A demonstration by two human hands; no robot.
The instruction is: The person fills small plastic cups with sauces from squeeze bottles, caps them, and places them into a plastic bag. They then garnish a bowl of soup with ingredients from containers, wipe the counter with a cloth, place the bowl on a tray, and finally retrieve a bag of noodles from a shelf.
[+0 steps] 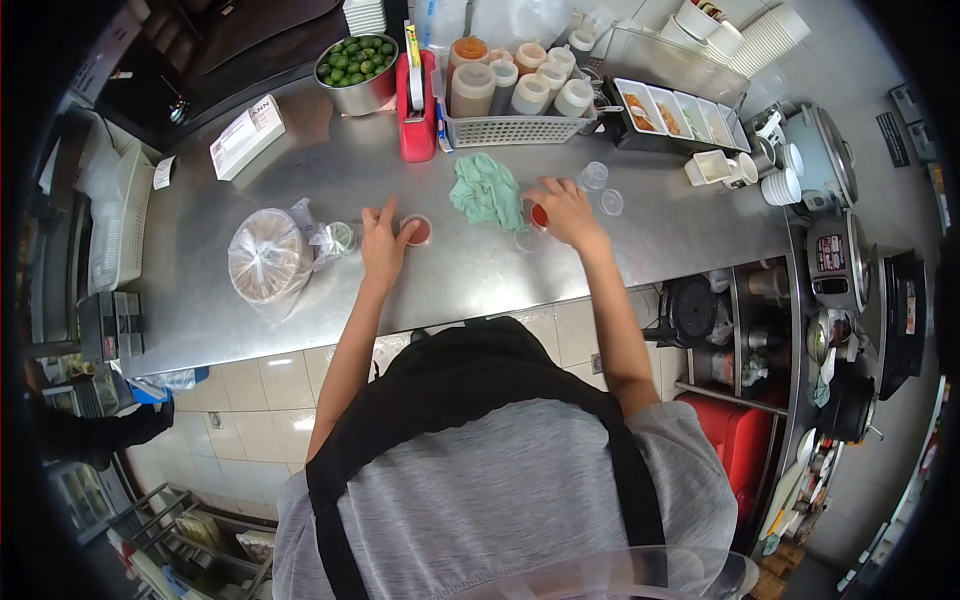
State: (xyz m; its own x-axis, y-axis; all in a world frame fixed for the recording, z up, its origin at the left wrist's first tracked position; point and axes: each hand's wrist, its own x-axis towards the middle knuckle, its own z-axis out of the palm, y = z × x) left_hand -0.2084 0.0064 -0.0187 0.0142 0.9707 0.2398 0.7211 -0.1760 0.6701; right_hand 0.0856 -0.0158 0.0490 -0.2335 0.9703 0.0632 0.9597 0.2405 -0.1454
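On the steel counter, my left hand rests beside a small cup of red sauce, its thumb at the cup's rim and its other fingers spread apart. My right hand is over a second red sauce cup, fingers bent around its edge; whether they grip it is hard to see. A clear lid lies just below that cup. Between my hands, further back, is a crumpled green cloth. Left of my left hand sit a small bagged cup and a tied plastic bag.
Clear cups and a lid lie right of my right hand. Behind stand a red tape dispenser, a basket of sauce bottles, a pot of green limes and a condiment tray. A white box lies back left.
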